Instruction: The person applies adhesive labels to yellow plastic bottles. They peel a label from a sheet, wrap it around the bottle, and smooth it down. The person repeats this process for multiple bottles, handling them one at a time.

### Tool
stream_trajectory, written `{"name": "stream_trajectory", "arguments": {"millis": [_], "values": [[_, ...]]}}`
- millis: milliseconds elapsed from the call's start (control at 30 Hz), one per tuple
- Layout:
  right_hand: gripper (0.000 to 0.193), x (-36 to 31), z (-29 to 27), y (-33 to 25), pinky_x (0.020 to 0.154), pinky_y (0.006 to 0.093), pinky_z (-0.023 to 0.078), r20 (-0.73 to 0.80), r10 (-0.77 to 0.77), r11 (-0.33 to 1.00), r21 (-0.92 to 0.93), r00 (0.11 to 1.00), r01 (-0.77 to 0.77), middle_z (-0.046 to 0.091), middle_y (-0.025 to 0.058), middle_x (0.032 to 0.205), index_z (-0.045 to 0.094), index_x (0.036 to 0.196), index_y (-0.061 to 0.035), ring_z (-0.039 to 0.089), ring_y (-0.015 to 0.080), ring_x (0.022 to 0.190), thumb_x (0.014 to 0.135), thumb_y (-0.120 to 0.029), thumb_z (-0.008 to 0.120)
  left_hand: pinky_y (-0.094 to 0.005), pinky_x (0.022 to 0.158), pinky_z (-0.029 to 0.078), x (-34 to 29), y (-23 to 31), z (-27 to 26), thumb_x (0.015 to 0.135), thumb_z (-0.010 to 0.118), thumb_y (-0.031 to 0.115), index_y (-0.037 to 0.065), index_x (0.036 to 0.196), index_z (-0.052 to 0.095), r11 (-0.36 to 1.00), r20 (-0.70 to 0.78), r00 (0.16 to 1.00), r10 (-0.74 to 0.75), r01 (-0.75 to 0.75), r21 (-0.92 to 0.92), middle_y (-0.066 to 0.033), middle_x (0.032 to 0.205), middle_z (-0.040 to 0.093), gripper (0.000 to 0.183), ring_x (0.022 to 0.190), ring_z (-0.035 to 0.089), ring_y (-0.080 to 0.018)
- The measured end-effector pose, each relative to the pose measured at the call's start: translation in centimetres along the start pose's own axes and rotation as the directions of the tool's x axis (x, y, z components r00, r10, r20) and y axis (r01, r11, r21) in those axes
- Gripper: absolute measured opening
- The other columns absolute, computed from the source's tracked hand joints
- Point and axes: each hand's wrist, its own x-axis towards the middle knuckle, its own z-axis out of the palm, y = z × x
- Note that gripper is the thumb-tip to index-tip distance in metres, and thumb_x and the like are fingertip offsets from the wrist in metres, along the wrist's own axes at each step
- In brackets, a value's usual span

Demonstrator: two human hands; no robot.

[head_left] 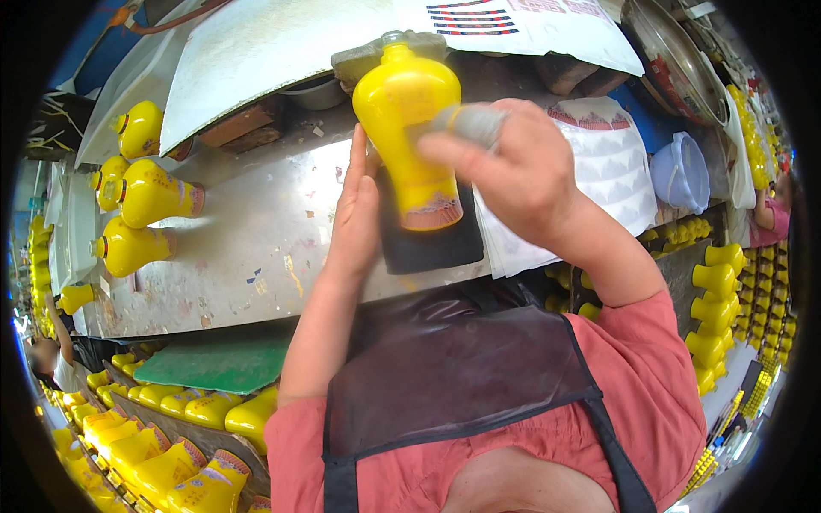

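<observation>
A glossy yellow bottle (398, 94) lies tilted in front of me, its neck toward the far side on a grey block-like rest (351, 64). Its base, with a pink and purple printed band, lies over a black pad (436, 252). My left hand (355, 214) is along the bottle's left side, fingers stretched out and touching or very near it. Over the bottle's right side, my right hand (534, 162) grips a grey rounded pad (470, 126) with a thin yellowish band. Motion smears this pad and my fingertips, so its exact kind does not show.
White sheets of printed labels (603, 162) lie right of the bottle, beside a pale blue bucket (682, 173). Several yellow bottles (158, 192) lie at the metal table's (248, 248) left end. More bottles fill racks below, near a green board (214, 366). Other people appear at both edges.
</observation>
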Motion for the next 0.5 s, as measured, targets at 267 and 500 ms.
{"name": "stream_trajectory", "arguments": {"millis": [267, 500], "values": [[0.009, -0.5, 1.8, -2.5, 0.069, 0.0352, 0.047, 0.183, -0.327, 0.941, 0.151, 0.927, 0.302, 0.056, 0.0024, 0.075, 0.066, 0.080, -0.0105, 0.061, 0.0210, 0.073, 0.075, -0.017, 0.064, -0.0441, 0.121, 0.030, 0.1, 0.5, 0.1, 0.106, 0.032, 0.066, 0.005, 0.160, 0.025, 1.000, -0.159, 0.987, -0.020, 0.023, 0.016, -0.0178, 0.157, 0.041, 0.082, 0.145, 0.040, -0.0286], [0.027, 3.4, 1.3, 1.5, 0.061, 0.0380, 0.056, 0.111, -0.071, 0.985, 0.167, 0.991, 0.052, 0.063, 0.0098, 0.087, 0.062, 0.108, -0.0122, 0.069, 0.0294, 0.073, 0.083, -0.013, 0.072, -0.0449, 0.121, 0.031, 2.8, 1.7, 1.1, 0.097, 0.068, 0.031, 0.004, 0.154, 0.028, 0.953, -0.220, 0.954, 0.206, -0.144, 0.265, -0.0157, 0.150, 0.039, 0.075, 0.144, 0.037, -0.0283]]}}
